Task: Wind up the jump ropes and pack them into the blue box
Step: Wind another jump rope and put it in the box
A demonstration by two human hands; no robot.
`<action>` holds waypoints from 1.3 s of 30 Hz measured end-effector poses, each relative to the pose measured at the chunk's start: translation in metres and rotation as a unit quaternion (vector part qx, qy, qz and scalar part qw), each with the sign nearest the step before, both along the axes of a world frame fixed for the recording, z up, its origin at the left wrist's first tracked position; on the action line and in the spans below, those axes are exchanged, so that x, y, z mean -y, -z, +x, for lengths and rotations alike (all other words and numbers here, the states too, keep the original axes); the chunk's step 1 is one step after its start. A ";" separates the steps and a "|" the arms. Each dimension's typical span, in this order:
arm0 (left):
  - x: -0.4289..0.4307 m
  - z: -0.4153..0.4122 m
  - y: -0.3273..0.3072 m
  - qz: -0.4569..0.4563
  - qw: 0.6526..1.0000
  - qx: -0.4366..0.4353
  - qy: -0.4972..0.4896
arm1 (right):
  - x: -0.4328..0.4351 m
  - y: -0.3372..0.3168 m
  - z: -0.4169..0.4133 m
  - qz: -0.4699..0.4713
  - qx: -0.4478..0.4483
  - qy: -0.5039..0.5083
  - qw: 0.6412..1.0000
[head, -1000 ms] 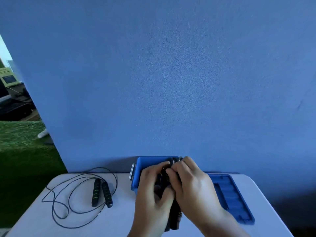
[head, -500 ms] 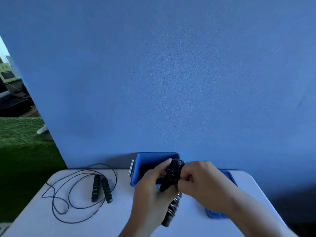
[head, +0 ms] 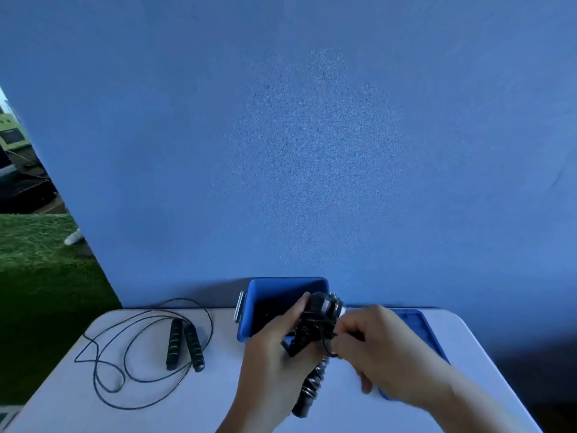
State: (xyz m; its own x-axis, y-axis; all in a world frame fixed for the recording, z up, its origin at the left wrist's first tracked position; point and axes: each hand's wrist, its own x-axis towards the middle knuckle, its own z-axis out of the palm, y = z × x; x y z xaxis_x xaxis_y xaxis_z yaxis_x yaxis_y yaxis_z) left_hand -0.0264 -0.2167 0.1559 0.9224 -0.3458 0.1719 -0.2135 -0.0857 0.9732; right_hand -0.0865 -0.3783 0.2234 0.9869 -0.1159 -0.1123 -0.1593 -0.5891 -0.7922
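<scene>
We hold wound jump rope (head: 313,321) tilted btwn both hands, just in front of blue box (head: 281,289). Our left hand (head: 274,367) grips its handles; right hand (head: 381,348) pinches cord against them (fingers curled). Box open, at far edge of table (head: 156,410), against blue backdrop (head: 312,151). Flat lid (head: 416,321) at right, partly under right hand. Second jump rope (head: 174,342) loose at left, well apart; bare tabletop btwn.

Your left hand (head: 274,367) grips the black handles of a wound jump rope (head: 313,326), held over the near edge of the open blue box (head: 287,281). Your right hand (head: 384,354) pinches its cord. The box's lid (head: 415,323) lies to the right on the white counter (head: 156,407). A loose jump rope (head: 184,343) sprawls at the left, handles side by side.
</scene>
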 end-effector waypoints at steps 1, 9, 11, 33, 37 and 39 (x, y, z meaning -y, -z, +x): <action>-0.001 0.002 0.003 0.015 1.000 0.013 0.002 | 0.000 0.004 0.000 0.001 0.019 0.002 1.000; -0.009 0.013 0.027 0.007 0.999 -0.049 -0.006 | 0.013 0.052 0.000 0.245 -0.048 0.021 0.968; -0.003 0.026 0.037 0.036 0.994 -0.104 -0.009 | 0.001 0.072 0.007 0.280 -0.080 -0.012 0.957; 0.064 0.220 0.151 0.155 0.950 -0.271 0.027 | 0.043 0.180 0.224 -0.124 -0.167 0.138 0.968; 0.081 0.228 0.173 0.264 0.938 -0.224 0.016 | 0.037 0.200 0.242 -0.190 -0.226 0.113 0.949; 0.088 0.224 0.170 0.311 0.928 -0.207 0.000 | 0.028 0.199 0.240 -0.215 -0.241 0.105 0.941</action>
